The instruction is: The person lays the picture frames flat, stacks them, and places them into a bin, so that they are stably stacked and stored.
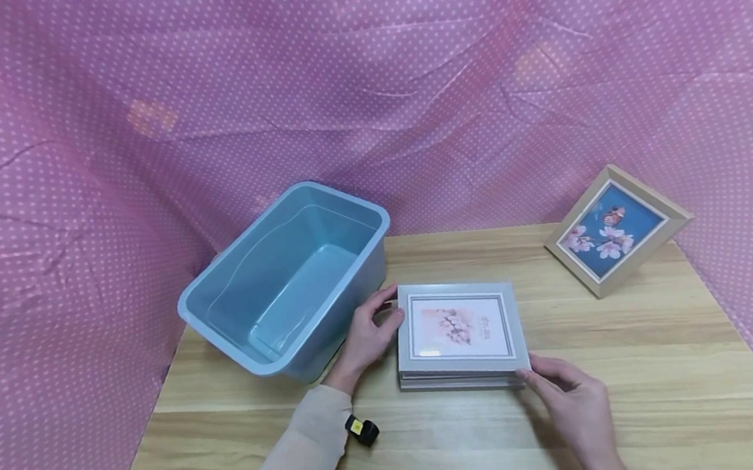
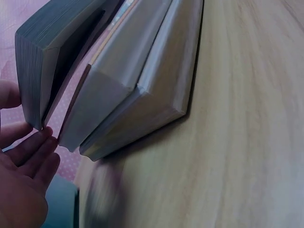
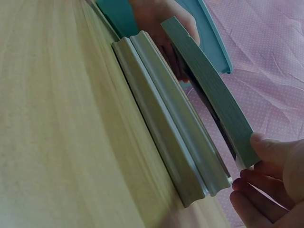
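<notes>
A grey picture frame (image 1: 462,328) with a pink flower print lies over two stacked frames (image 3: 164,118) of wavy-edged profile. Both wrist views show a gap between it and the stack, so it is raised off them. My left hand (image 1: 373,332) pinches its left edge, thumb on one side and fingers underneath. At the near right corner my right hand (image 1: 574,400) grips it between thumb and fingers. What the lower frames look like from the front is hidden.
A blue plastic tub (image 1: 287,287) stands at the left, close beside my left hand. Toward the back right, a beige frame (image 1: 618,232) with a butterfly and blossom picture stands on the wooden table (image 1: 685,387). Pink dotted cloth (image 1: 365,101) hangs behind and around the sides.
</notes>
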